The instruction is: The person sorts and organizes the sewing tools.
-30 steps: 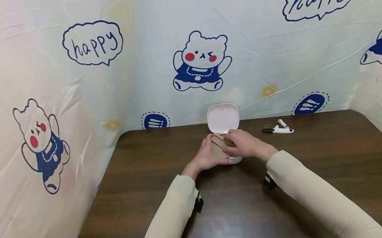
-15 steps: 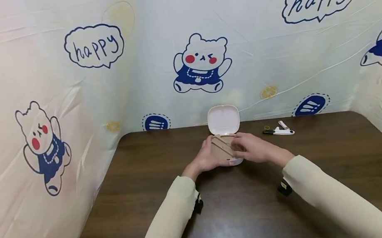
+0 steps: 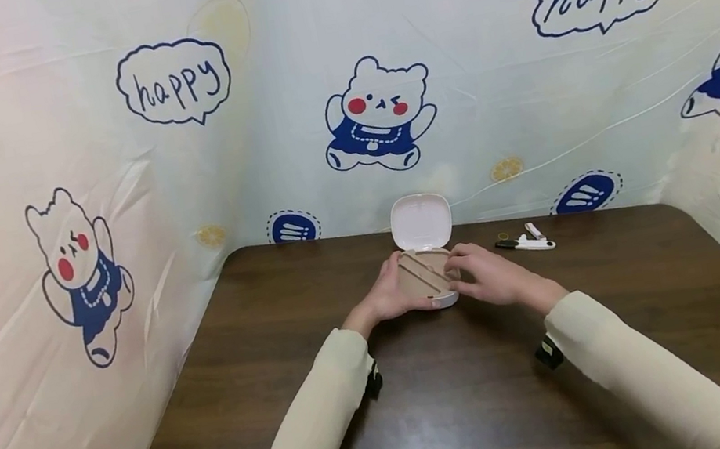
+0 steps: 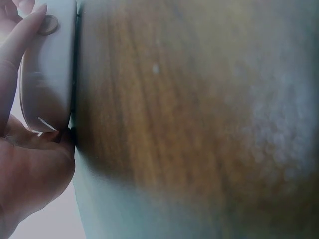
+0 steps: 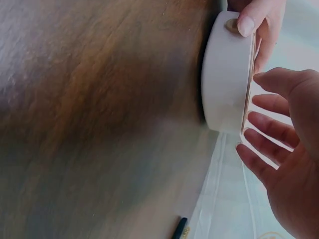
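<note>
A small white case [image 3: 446, 301] with rounded corners stands on the table, its lid [image 3: 422, 222] tipped up at the back. A beige insert [image 3: 416, 286] with diagonal grooves fills its base. My left hand [image 3: 386, 295] grips the case from the left, thumb on the front wall by a small round button [image 4: 48, 25]. My right hand [image 3: 486, 275] hovers at the right rim with spread, slightly bent fingers and holds nothing; whether its fingertips touch the insert, I cannot tell.
Right of the case lie a black-and-white cutter-like tool [image 3: 528, 244], a small pale nail-clipper-shaped item [image 3: 534, 230] and a thin yellowish ring [image 3: 503, 237]. The brown wooden table [image 3: 435, 418] ends at a printed curtain [image 3: 286, 125] behind and at the sides.
My right hand has drawn back to the right from over the insert to the case's right rim, uncovering more of the grooves. The left hand keeps its grip in place.
</note>
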Action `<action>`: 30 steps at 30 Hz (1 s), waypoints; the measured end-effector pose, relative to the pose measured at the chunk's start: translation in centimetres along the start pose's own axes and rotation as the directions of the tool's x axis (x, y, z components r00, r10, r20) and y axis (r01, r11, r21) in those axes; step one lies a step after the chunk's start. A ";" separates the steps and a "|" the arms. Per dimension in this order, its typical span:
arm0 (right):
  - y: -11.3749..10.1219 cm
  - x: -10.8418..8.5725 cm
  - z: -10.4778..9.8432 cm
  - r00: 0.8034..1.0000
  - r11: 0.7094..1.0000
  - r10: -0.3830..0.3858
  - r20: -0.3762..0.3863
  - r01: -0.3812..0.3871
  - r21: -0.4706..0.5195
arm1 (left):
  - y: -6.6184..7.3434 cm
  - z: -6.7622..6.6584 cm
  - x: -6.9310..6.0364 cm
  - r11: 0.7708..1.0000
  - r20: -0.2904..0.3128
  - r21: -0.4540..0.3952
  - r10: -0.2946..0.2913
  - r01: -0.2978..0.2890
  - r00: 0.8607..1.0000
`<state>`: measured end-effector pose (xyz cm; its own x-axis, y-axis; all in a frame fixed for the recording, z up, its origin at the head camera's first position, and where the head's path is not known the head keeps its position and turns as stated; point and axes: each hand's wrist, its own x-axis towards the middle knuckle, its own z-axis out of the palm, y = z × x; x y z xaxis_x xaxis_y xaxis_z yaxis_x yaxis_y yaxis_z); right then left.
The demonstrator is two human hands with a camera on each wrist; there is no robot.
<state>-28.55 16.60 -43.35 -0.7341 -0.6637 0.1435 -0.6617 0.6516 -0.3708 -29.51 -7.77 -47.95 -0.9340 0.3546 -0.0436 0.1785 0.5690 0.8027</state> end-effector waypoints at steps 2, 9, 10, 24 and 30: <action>0.2 -0.1 -0.2 1.000 1.000 0.007 -0.001 -0.007 -0.008 | 0.0 0.0 0.1 1.000 0.001 0.001 0.001 -0.001 1.000; 0.9 -0.7 -0.4 1.000 1.000 0.021 -0.007 -0.021 -0.016 | 0.1 -0.1 0.1 1.000 -0.007 -0.009 -0.001 0.001 1.000; 1.1 -0.8 -0.4 1.000 1.000 0.024 -0.008 -0.024 -0.014 | 0.2 -0.1 0.1 1.000 -0.008 -0.010 -0.002 0.001 1.000; 4.8 -2.9 -0.7 0.992 0.989 0.124 -0.023 -0.126 -0.072 | 0.2 0.0 -0.1 1.000 -0.008 -0.018 -0.011 0.011 1.000; 6.5 -3.7 -1.0 0.977 0.969 0.211 -0.037 -0.214 -0.124 | 0.2 0.0 -0.2 1.000 -0.011 -0.020 -0.012 0.011 1.000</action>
<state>-30.34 23.66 -45.39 -0.8624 -0.4970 0.0961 -0.5028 0.8191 -0.2760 -29.30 -7.73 -47.73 -0.9393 0.3398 -0.0465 0.1617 0.5583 0.8137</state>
